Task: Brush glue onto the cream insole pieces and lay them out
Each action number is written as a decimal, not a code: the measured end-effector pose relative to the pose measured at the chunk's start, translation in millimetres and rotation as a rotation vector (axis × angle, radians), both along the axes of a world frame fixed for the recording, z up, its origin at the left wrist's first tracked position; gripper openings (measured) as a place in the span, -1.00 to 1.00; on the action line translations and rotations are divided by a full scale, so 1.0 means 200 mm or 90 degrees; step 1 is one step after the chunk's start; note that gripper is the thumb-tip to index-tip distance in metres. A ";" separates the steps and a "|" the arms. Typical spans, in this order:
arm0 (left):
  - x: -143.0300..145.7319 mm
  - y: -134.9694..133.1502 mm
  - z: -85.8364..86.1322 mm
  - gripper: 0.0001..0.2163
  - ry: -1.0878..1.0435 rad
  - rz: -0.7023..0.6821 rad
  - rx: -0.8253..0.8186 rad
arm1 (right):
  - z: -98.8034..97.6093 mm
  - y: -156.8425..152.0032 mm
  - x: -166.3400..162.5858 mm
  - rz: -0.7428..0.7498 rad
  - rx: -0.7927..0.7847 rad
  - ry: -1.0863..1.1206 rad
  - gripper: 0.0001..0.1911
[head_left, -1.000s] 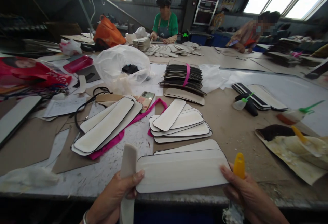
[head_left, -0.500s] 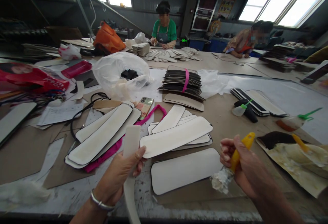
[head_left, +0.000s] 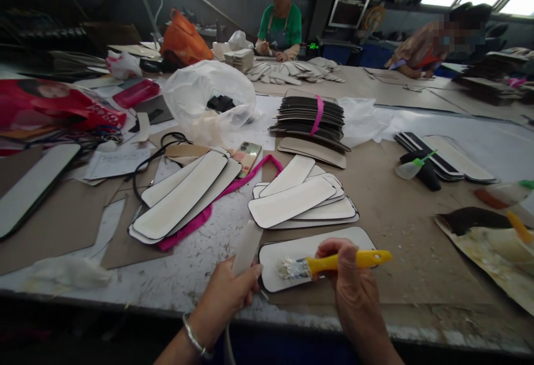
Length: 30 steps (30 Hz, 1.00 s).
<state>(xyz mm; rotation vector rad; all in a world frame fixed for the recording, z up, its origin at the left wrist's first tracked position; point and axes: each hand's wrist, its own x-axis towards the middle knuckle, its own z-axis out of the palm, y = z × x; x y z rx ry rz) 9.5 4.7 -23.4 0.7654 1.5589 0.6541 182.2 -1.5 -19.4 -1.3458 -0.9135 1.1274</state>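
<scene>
My left hand (head_left: pixel 233 287) is closed around a narrow white strip (head_left: pixel 248 245), whose lower end hangs past the table's front edge. My right hand (head_left: pixel 354 281) grips a brush (head_left: pixel 367 259) by its yellow handle. White paste coats the bristles, which lie level over the left half of a white dark-edged panel (head_left: pixel 346 240); whether they touch it I cannot tell. The left thumb is close beside that panel's left end. Behind it is an overlapping pile of similar panels (head_left: pixel 287 205), with another fanned pile (head_left: pixel 179 198) to the left.
A dark stack (head_left: pixel 308 117) with a pink band stands farther back, beside a clear plastic bag (head_left: pixel 183 95). A phone (head_left: pixel 249 156) lies behind the piles. At right are a squeeze bottle (head_left: pixel 411 169) and a paste-smeared sheet (head_left: pixel 471 242). Two people work across the table, one in green (head_left: pixel 296 23).
My right hand has swung left, turning the brush from bristles-down to level above the near panel. My left hand, with the strip, has drawn away from the pile's top panel. The view has tilted down.
</scene>
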 end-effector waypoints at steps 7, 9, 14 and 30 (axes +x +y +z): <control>0.02 -0.01 -0.04 -0.84 0.019 -0.006 0.030 | -0.04 -0.01 -0.04 0.047 -0.074 -0.167 -0.69; 0.03 -0.01 -0.05 -0.87 0.022 -0.010 0.038 | -0.04 -0.02 -0.02 0.047 -0.056 -0.233 -0.72; 0.01 -0.02 -0.05 -0.88 0.021 -0.022 0.027 | -0.03 -0.03 0.12 0.029 0.079 -0.441 -0.79; 0.01 -0.07 -0.05 -0.76 0.017 0.005 0.004 | 0.07 -0.02 0.44 -0.010 0.285 -0.856 -0.91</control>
